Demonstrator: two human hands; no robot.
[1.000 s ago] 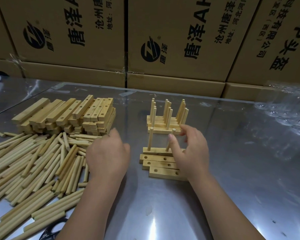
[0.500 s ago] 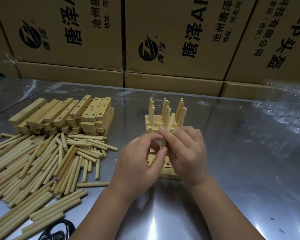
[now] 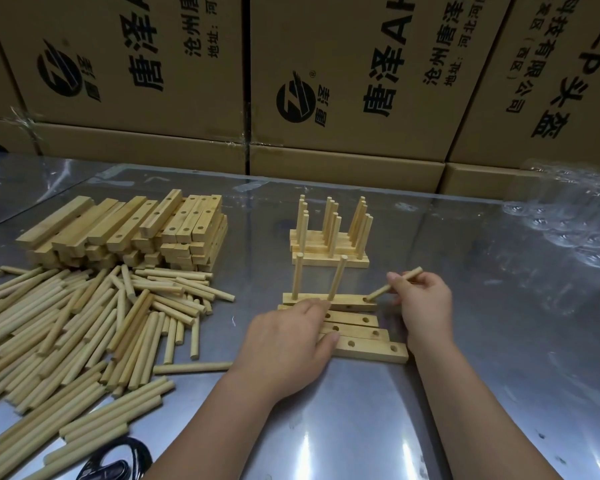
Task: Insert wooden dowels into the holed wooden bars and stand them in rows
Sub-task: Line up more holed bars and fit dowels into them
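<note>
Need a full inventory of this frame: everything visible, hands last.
loose dowels: large pile, pale wood, table left
stacked bars: many, pale wood, holed, back left
finished racks: several rows, count unclear, pale wood, centre back
working bar: 1, pale wood, centre, two upright dowels in it
empty bars: 3, pale wood, just in front of working bar
held dowel: 1, pale wood, tilted, lower tip at working bar's right-end hole
cardboard boxes: several, brown, black print, behind table
clear plastic: 1 patch, transparent, back right
black object: 1, bottom-left edge, cut off
table: 1, shiny metal
left hand: rests on empty bars' left ends
right hand: pinches held dowel
</note>
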